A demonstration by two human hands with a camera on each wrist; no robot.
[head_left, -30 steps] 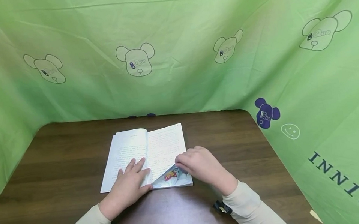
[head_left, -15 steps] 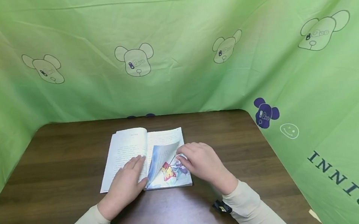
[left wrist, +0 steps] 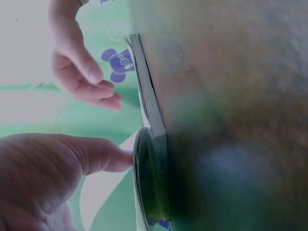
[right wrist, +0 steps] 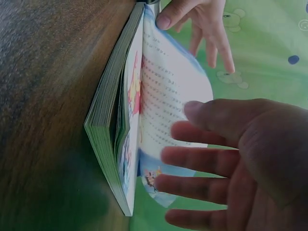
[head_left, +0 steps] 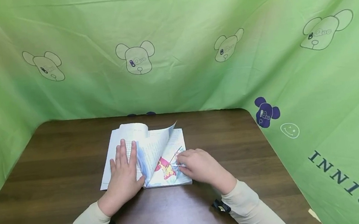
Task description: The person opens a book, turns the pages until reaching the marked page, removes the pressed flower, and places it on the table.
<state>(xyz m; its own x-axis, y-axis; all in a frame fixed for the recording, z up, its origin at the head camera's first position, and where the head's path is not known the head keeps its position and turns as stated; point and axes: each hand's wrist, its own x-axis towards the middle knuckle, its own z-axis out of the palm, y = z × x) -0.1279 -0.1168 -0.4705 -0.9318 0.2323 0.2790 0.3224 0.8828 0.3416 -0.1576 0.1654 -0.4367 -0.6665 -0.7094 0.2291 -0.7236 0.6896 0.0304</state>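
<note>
Lying on dark, smooth wood-grain table [head_left: 54, 170], paper book [head_left: 169, 138] showing matt text pages, glossy coloured picture page [head_left: 164, 167], hanging behind, soft creased green cloth [head_left: 181, 21] with printed bears.

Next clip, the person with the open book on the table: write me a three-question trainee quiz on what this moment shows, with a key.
1. True or false: the left hand lies flat with straight fingers on the left-hand page of the book.
2. Which surface does the book lie on? A) green cloth B) dark wooden table C) a lap
3. Fill in: the lifted page arches between the two hands, and under it, by the right hand, shows a colourful ____.

Key: 1 true; 2 B; 3 picture
</note>
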